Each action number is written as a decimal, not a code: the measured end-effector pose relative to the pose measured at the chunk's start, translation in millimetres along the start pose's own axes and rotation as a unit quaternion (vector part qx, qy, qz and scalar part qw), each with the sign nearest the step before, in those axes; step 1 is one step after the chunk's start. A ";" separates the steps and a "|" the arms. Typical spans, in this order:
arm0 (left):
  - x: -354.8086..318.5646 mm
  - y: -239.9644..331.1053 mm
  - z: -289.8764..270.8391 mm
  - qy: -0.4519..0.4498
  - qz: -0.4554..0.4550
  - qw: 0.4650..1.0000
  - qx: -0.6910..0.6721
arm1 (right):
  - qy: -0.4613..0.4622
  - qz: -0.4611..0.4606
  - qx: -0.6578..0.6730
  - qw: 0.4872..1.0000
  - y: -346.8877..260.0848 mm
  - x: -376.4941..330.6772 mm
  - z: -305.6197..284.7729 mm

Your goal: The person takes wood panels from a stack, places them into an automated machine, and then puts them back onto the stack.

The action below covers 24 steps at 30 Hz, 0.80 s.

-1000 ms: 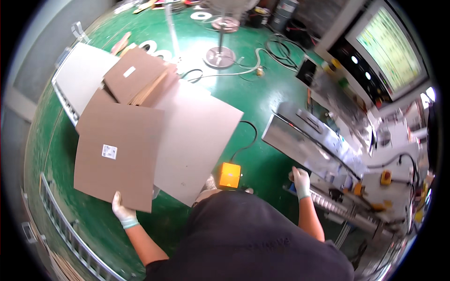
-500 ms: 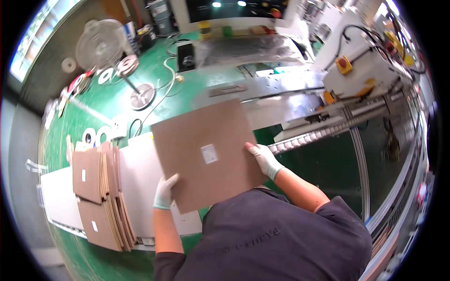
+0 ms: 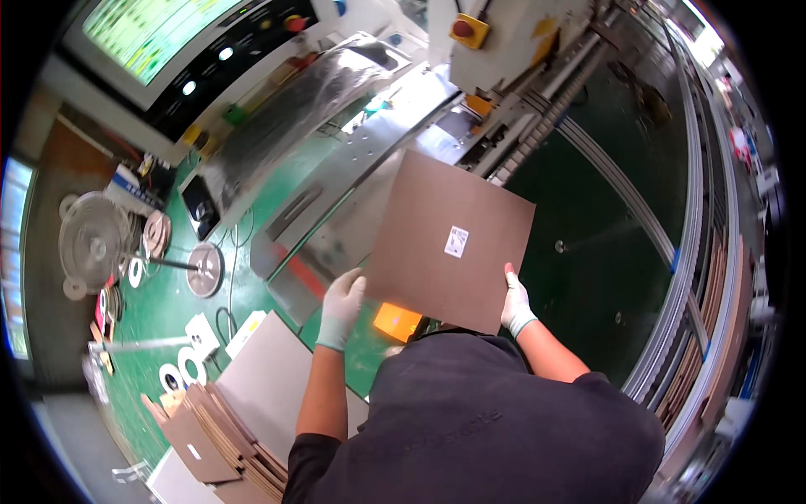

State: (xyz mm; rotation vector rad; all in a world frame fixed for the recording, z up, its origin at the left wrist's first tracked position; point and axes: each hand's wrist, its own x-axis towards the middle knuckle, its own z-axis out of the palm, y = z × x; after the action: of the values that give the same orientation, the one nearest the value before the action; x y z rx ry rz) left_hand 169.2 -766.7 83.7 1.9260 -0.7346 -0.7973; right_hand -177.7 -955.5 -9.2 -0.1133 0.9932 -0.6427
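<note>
A square brown board (image 3: 437, 267) with a small white label is held up in front of me, tilted. My right hand (image 3: 515, 302), in a white glove with bare-looking fingertips, grips its right edge with the thumb on top. My left hand (image 3: 342, 309), gloved likewise, is closed at the board's left corner; the fingers behind the board are hidden. Beyond the board lies the metal bed of a machine (image 3: 346, 172). At lower left, a stack of similar brown boards (image 3: 200, 437) rests on a pale table (image 3: 267, 370).
A lit screen panel (image 3: 159, 38) stands at the upper left. A red button on a yellow box (image 3: 468, 31) sits on the machine head. Roller rails (image 3: 690, 252) run along the right. A standing fan (image 3: 94, 239), cables and rolls of tape (image 3: 191, 366) are on the green floor.
My view and body have turned right, toward the machine. The board has swung away from the table and stack, still between my hands, and now sits before the machine bed.
</note>
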 end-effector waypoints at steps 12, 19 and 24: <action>54.5 -40.1 -14.8 0.220 0.201 0.870 0.393 | 0.082 -0.039 -0.045 0.995 4.0 15.9 119.4; 57.2 -32.6 -10.4 0.230 0.200 0.859 0.411 | 0.100 -0.068 0.029 0.992 -33.8 77.2 93.9; 54.4 -29.8 -10.2 0.221 0.172 0.853 0.440 | 0.075 -0.103 0.068 0.990 -117.3 99.7 113.6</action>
State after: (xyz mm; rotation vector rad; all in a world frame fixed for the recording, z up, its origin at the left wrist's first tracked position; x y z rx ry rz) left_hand 215.7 -789.9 48.2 2.5180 -1.2278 0.2994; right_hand -101.1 -1127.8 23.6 -0.0480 1.0878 -0.9160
